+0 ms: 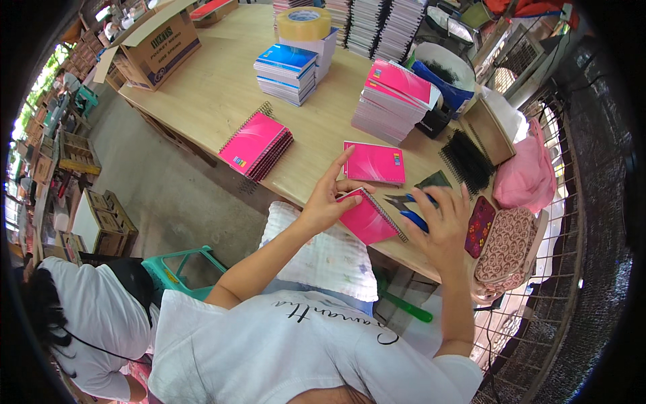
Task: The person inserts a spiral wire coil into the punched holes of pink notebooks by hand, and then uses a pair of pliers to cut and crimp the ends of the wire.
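A pink notebook [369, 222] with a wire spiral along its right edge is in my left hand [326, 198], the thumb on its cover and the index finger stretched out. It is tilted over the table's front edge. My right hand [439, 225] is closed around blue-handled pliers [412, 217], whose dark jaws point at the notebook's spiral edge. Just beyond lies another pink memo pad [380, 163], flat on the table. To the left sits a stack of pink spiral notebooks [257, 143], with loose wire coils sticking out at its ends.
Farther back stand blue-covered pads [288, 67], a tape roll [304, 24], a pink pad stack [390, 101] and a cardboard box [158, 50]. Black spiral coils [465, 161], a pink bag [528, 172], a phone [479, 225] and a patterned pouch [508, 246] crowd the right. Another person [101, 323] sits at left.
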The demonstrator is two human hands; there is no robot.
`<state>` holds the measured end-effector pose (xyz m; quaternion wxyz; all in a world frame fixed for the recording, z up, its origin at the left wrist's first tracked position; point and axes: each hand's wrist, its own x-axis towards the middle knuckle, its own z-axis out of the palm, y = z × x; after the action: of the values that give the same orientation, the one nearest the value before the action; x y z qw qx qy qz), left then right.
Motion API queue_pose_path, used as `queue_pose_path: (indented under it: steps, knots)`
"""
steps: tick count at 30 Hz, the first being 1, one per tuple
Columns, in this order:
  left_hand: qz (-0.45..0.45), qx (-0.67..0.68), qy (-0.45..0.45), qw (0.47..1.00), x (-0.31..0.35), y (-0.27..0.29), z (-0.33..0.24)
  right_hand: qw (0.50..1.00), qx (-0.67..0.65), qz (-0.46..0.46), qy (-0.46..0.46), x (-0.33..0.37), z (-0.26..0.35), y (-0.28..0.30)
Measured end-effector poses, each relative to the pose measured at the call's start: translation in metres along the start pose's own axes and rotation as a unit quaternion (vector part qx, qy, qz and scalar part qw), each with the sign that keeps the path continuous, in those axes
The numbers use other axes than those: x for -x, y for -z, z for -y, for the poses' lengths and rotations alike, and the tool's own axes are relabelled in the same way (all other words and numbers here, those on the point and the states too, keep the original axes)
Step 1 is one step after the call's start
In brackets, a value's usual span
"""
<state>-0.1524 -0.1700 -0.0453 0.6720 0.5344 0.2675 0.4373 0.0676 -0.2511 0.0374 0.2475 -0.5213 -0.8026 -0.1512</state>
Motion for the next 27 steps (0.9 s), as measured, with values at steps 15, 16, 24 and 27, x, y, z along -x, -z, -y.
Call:
queue_pose_path:
  steps: [15,16,24,27]
  knots:
    - [-0.026,-0.064,-0.01,0.998,0.008,0.004,-0.01,0.979,-0.087,0.182,0.006,-0.033,0.002,-0.014]
    - [-0.028,-0.099,-0.02,0.995,0.008,0.001,-0.009,0.97,-0.137,0.196,-0.046,-0.032,0.004,-0.013]
    - [-0.278,-0.19,-0.154,0.929,0.021,0.067,-0.111,0.949,-0.224,0.02,-0.22,0.026,-0.018,-0.016]
    - [-0.175,-0.482,-0.244,0.823,-0.012,0.124,-0.148,0.942,-0.175,0.11,-0.266,0.061,-0.021,-0.033]
